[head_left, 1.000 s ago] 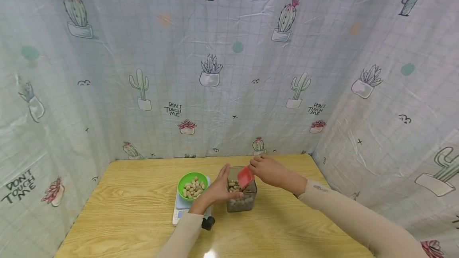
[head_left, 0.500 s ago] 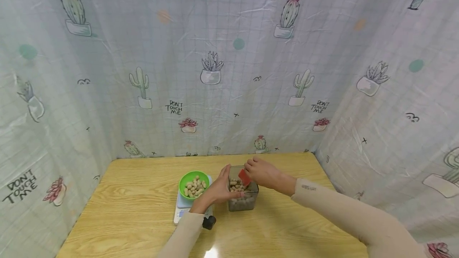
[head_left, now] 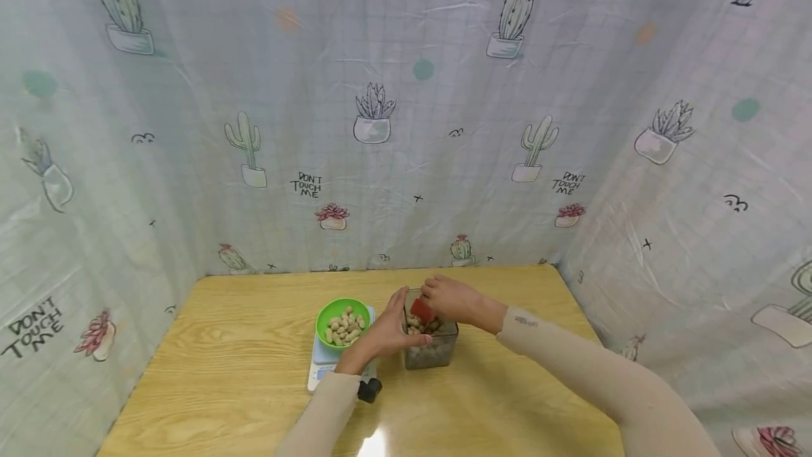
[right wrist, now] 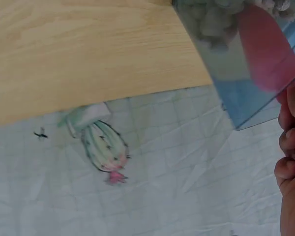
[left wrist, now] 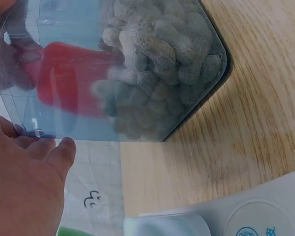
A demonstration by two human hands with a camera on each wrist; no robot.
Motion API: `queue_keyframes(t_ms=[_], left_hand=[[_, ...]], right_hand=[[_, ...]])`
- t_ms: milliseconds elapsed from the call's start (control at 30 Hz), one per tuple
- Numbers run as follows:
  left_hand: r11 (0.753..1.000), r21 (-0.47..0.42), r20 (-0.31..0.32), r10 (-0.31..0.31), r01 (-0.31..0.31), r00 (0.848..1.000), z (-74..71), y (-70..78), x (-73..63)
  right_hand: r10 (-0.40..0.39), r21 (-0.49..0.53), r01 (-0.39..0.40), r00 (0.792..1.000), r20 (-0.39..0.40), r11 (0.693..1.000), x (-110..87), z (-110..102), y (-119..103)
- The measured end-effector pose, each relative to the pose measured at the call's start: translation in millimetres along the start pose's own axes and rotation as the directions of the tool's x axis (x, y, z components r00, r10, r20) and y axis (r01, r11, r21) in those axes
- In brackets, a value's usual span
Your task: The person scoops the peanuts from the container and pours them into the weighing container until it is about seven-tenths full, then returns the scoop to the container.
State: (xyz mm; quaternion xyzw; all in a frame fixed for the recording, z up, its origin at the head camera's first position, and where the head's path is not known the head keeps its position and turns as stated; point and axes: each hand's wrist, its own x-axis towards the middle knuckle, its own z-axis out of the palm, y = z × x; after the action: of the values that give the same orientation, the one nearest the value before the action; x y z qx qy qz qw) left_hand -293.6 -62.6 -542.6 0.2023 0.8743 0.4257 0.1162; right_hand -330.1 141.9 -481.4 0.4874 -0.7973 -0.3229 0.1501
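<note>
A clear square plastic box (head_left: pixel 438 355) partly filled with peanuts in their shells (left wrist: pixel 157 49) stands on the table. My left hand (head_left: pixel 380 336) holds it at the left side, thumb over the front rim and fingers along the wall. My right hand (head_left: pixel 452 300), fingers curled, grips the handle of a red scoop (head_left: pixel 421 311) above the box. The scoop's blade tilts down inside the box and meets the peanuts, as the left wrist view shows through the wall. Left of the box, a green bowl (head_left: pixel 323 312) of peanuts sits on a white kitchen scale (head_left: pixel 315 379).
The wooden table (head_left: pixel 222 358) reaches back to a hanging curtain (head_left: pixel 406 132) printed with cacti, which also covers both sides. A black piece (head_left: pixel 370 390) shows by my left wrist, next to the scale's front right corner.
My right hand has moved left and the red scoop has gone lower into the box, its blade turned steeper. My left hand keeps its hold on the box.
</note>
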Motion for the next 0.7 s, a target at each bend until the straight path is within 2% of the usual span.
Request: queue_keyframes(t_ms=[133,333,533,700], left_hand=[[1.000,-0.005,0.001,0.005,-0.005,1.000,0.1,-0.1,-1.2],[1.000,0.018,-0.017,0.008,-0.008,1.000,-1.4,-1.4,-2.4],[1.000,0.002,-0.012,0.013,-0.013,1.000,-2.3,-1.3,-2.5],[1.000,-0.007,-0.015,0.015,-0.015,1.000,-1.6,-0.2,-0.9]], right_hand=[[0.059,0.119,-0.062,0.998,0.026,0.991,-5.5,5,0],[0.034,0.100,-0.034,0.999,0.001,0.994,-0.3,3,-2],[0.025,0.246,-0.018,0.999,-0.027,0.969,-2.7,-6,2],[0.041,0.272,-0.029,0.998,-0.038,0.962,-5.1,-1,2]])
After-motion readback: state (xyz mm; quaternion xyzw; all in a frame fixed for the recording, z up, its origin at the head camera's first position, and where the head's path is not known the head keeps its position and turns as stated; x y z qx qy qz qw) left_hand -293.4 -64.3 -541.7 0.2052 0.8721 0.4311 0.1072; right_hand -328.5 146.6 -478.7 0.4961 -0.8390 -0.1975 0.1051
